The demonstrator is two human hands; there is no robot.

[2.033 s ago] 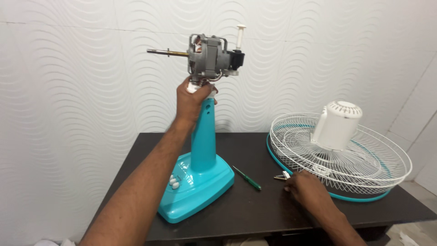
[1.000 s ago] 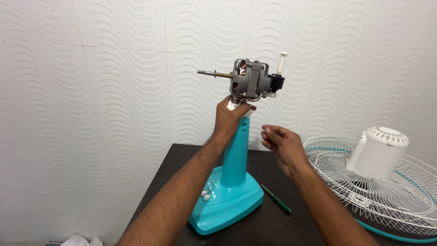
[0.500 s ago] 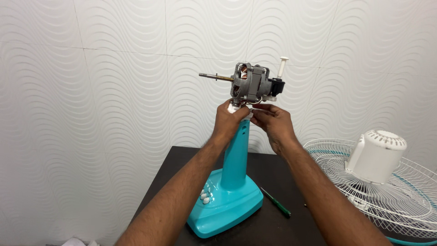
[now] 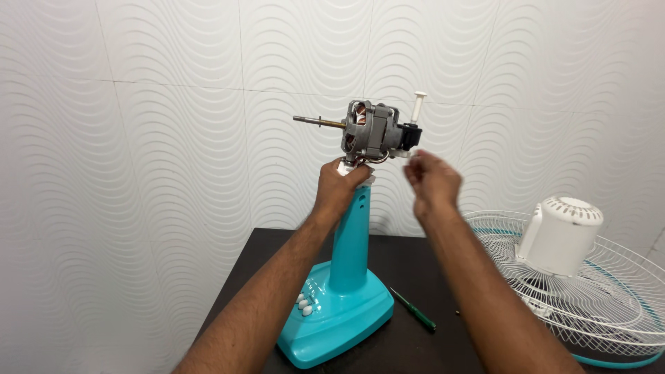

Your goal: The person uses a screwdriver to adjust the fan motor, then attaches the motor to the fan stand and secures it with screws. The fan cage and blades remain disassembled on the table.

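Note:
A teal fan stand (image 4: 346, 277) rises from a dark table (image 4: 409, 256). Its bare grey motor (image 4: 377, 131) sits on top, shaft pointing left, a white knob sticking up at the rear. My left hand (image 4: 339, 187) grips the neck of the stand just under the motor. My right hand (image 4: 433, 181) is raised at the motor's rear end, fingers pinched close together beside the black rear block. Whether it holds something small I cannot tell.
A green-handled screwdriver (image 4: 413, 309) lies on the table right of the stand base. A white wire fan guard (image 4: 596, 305) lies flat at the right, with a white plastic motor cover (image 4: 560, 235) resting on it. A white wavy-patterned wall stands behind.
My right hand rose from the table by the guard up to the motor, then shifted from under it to its rear end. My left hand stayed on the neck.

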